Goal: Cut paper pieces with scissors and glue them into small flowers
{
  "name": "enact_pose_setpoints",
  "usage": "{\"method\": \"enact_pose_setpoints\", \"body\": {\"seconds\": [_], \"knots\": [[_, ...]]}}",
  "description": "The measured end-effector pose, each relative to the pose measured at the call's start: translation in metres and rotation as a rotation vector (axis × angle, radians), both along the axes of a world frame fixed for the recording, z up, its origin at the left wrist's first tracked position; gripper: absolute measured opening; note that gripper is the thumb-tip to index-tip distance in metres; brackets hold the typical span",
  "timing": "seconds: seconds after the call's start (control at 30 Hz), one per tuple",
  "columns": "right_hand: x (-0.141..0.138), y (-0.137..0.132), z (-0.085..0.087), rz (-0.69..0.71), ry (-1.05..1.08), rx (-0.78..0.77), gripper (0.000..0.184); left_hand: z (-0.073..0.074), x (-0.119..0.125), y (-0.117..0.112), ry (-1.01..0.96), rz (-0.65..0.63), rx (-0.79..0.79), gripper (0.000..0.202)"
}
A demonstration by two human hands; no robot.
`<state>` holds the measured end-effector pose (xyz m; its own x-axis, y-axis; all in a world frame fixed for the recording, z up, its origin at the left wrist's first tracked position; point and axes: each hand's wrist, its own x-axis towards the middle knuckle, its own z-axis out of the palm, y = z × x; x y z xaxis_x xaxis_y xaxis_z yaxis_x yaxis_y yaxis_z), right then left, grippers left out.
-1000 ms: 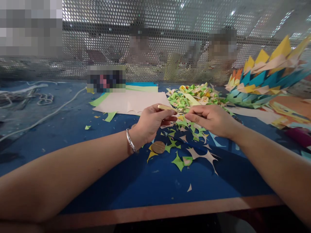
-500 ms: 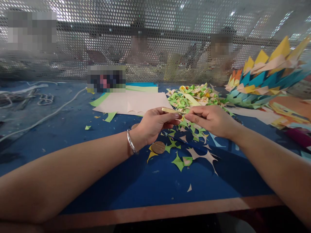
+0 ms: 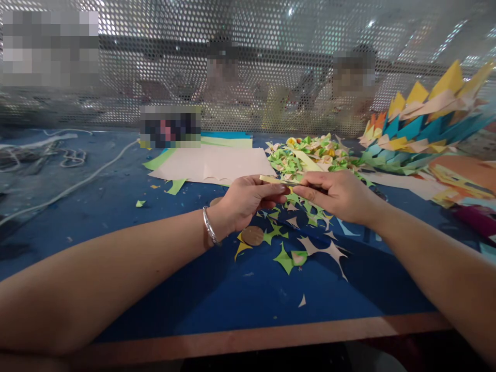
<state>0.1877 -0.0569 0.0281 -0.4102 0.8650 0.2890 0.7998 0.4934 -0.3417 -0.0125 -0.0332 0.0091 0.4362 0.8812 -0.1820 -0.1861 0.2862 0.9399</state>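
Holding a pale yellow strip (image 3: 268, 179), the left hand (image 3: 248, 202) had its thumb and fingers closed along it, above the middle of the table (image 3: 155, 289). Right hand (image 3: 343, 196): fingertips drawn narrow on a thin dark piece (image 3: 293, 184) at the strip's right end, mostly hidden; its kind could not be told.

Nearby items. Beneath the hands: green scraps (image 3: 284, 258) and a pointed pale scrap (image 3: 334, 250), scattered flat. Just below the left hand: one wooden disc (image 3: 252, 235), overlapping a yellow scrap (image 3: 241, 252). Beyond the hands, toward the far edge: one large pale pink sheet (image 3: 186, 163) over other coloured paper, and beside it a heap of small paper pieces (image 3: 321, 151). Far right: a tall tiered paper construction (image 3: 422, 129) in yellow, blue, pink and green points, beside the heap; nearer, orange paper (image 3: 465, 173) and a purple object (image 3: 476, 219), blurred. Far left: white cord (image 3: 103, 161) running diagonally, and tangled string (image 3: 73, 157).

Edges and room. Along the far edge stood a perforated metal screen (image 3: 174, 77), bounding reach. Near edge: one reddish-brown border (image 3: 271, 337). Between scraps and border ran blue tabletop, bearing one small pale sliver (image 3: 303, 300).
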Motion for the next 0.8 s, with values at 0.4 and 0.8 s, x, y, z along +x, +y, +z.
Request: {"method": "enact_pose_setpoints", "body": {"seconds": [0.4, 0.8], "knots": [[-0.0016, -0.0003, -0.0001, 0.010, -0.073, 0.079, 0.038, -0.0008, 0.0010, 0.0019, -0.043, -0.009, -0.036, 0.016], [-0.0011, 0.0009, -0.0022, 0.054, -0.099, 0.143, 0.039, 0.0036, 0.0018, -0.0010, -0.004, -0.049, -0.056, 0.014]]}}
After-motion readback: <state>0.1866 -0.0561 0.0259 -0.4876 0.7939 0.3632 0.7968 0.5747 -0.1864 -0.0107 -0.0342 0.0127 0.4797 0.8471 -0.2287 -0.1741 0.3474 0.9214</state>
